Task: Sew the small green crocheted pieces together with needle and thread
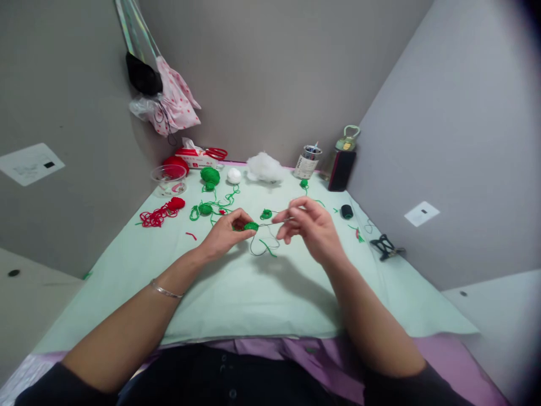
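My left hand [230, 230] is closed, thumb and fingers pinching a small green crocheted piece [251, 226]. A thin dark thread [266, 225] runs from that piece to my right hand [310, 225], whose thumb and forefinger are pinched on it while the other fingers curl loosely. Whether a needle is at the fingertips is too small to tell. Slack thread hangs in a loop below the piece. Just beyond, between my hands, lies another small green crocheted piece [266, 214]. A short green yarn scrap [267, 248] rests on the cloth beneath.
Green yarn balls [210, 176], red yarn [163, 213] and a clear plastic tub [169, 180] occupy the left. White stuffing [265, 168] sits at the back. A can [307, 163], phone [342, 171], black thread spool [346, 211] and black stand [385, 247] are right.
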`<state>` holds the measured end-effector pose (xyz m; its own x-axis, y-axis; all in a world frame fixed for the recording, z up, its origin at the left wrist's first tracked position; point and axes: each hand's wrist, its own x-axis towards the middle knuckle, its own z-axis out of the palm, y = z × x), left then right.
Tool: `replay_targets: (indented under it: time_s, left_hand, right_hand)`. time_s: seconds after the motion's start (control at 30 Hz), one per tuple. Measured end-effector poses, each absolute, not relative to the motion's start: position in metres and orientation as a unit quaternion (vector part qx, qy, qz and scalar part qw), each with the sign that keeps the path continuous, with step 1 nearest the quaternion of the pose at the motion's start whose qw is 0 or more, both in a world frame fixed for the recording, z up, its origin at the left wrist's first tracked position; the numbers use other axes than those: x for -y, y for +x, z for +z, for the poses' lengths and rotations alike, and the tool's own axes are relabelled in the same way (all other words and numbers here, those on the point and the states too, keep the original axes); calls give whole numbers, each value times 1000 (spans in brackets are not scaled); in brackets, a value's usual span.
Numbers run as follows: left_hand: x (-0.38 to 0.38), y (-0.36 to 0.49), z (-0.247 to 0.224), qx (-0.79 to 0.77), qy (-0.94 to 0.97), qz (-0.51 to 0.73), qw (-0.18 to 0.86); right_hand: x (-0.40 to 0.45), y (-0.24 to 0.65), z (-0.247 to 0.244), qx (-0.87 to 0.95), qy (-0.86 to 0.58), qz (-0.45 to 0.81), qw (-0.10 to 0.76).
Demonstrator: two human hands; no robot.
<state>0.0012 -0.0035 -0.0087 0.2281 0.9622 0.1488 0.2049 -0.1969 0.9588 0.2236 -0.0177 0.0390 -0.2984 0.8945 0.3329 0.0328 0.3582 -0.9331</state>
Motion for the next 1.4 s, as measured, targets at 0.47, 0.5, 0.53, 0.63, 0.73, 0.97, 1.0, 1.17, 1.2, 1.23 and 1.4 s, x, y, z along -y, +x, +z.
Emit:
replay_targets:
  time_s: [0.47,0.5,0.53,0.63,0.73,0.97,1.0,1.17,1.2,1.23,1.4]
  left_hand:
    - [-14,-28,-13,-492,629,546,253]
    - [-13,-26,-11,-475,615,561,286]
    - [-11,-24,-8,-454,601,572,326]
    - [-4,-18,1,-381,571,586,431]
    - [4,-10,6,-326,562,584,486]
    - [20,9,0,-342,586,562,473]
    - [22,11,-2,-351,595,559,458]
    - [23,15,-6,-395,618,529,427]
    - [23,15,-7,-396,618,526,429]
    - [22,14,-7,-394,621,522,431]
    - [19,10,-5,-369,657,488,440]
  right_hand:
    - [-3,340,79,396,-246,134,875]
    - [-3,336,79,404,-251,115,872]
    - [-4,330,77,419,-260,113,862]
    - [-6,304,69,487,-310,179,797]
    - [-1,270,56,574,-371,234,692]
    - [20,209,20,777,-393,195,452]
    - [21,205,17,791,-391,194,429]
    - [18,202,11,805,-393,241,373]
    - [17,203,11,805,-394,251,366]
    - [16,203,11,804,-395,261,359]
    - [13,204,9,786,-383,331,353]
